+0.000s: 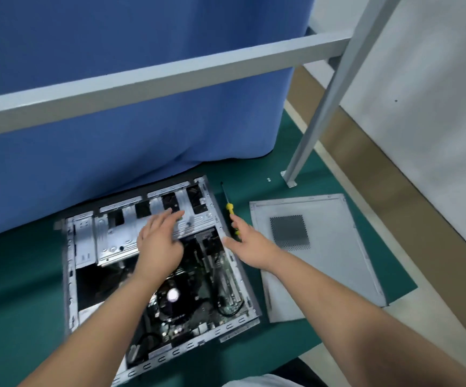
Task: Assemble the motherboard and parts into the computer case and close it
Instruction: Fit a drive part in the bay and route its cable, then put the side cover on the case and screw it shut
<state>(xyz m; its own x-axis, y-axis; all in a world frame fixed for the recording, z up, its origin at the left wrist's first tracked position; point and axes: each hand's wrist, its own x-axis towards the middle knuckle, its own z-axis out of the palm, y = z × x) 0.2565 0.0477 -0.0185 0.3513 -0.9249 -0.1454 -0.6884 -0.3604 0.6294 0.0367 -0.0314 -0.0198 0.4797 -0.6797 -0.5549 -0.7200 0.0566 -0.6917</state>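
Note:
An open grey computer case lies flat on the green mat, with the motherboard and its round cooler fan inside. A silver drive cage spans the case's far half. My left hand lies over the drive cage with straight fingers. My right hand hovers with spread fingers above the case's right wall, holding nothing. Just beyond its fingers lies a yellow-handled screwdriver. The loose grey side panel, with a perforated vent, lies to the right of the case.
A blue curtain hangs right behind the case. A grey metal frame bar crosses overhead, and its post is bolted to the green mat at the far right. A small screw lies near the post's foot.

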